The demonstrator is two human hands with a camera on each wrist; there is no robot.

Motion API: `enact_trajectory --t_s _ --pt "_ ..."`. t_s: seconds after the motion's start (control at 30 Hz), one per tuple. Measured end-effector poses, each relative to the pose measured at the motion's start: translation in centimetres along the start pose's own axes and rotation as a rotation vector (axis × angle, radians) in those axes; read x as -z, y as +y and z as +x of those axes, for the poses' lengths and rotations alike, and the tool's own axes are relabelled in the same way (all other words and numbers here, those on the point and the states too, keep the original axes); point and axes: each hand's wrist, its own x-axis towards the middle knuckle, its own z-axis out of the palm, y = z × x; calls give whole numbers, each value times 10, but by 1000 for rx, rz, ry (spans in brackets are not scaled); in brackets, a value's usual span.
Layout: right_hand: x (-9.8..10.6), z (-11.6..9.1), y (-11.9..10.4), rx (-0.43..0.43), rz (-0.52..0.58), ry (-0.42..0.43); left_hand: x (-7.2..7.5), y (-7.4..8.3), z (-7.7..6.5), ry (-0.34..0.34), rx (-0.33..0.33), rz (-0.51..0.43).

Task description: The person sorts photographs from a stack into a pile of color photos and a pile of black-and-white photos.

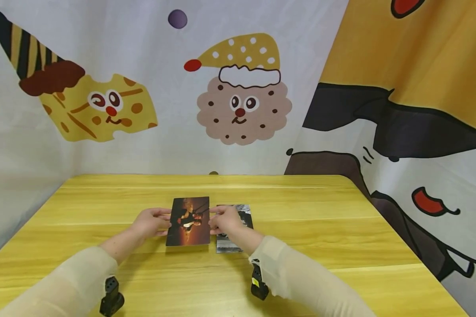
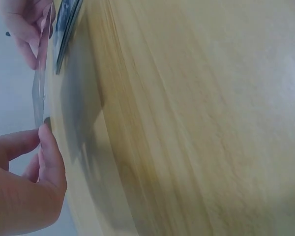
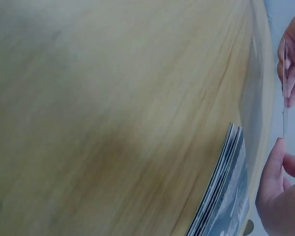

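Observation:
Between both hands a thin photo card (image 1: 188, 222) with a dark, orange-brown picture is held up off the table. My left hand (image 1: 150, 222) pinches its left edge between thumb and fingers. At the opposite edge my right hand (image 1: 226, 220) pinches it the same way. In both wrist views the card shows almost edge-on, above the wood. Below and beside the right hand a stack of black-and-white photo cards (image 3: 231, 191) lies on the table, partly covered by that hand in the head view.
The wooden table (image 1: 301, 220) runs back to a white cloth (image 1: 174, 154) printed with cartoon figures, which also hangs at both sides. Black wrist devices (image 1: 112, 296) are strapped near both sleeve cuffs.

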Motion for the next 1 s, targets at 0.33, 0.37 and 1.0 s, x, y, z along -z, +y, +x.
enact_trajectory --t_s 0.33,0.37,1.0 --pt "-11 1 -1 -40 -24 -16 4 -8 2 30 22 -17" --pt "-11 1 -1 -41 -24 -19 4 -9 2 31 24 -14" --pt "-15 0 -4 -71 -57 -60 5 -15 -2 67 33 37"
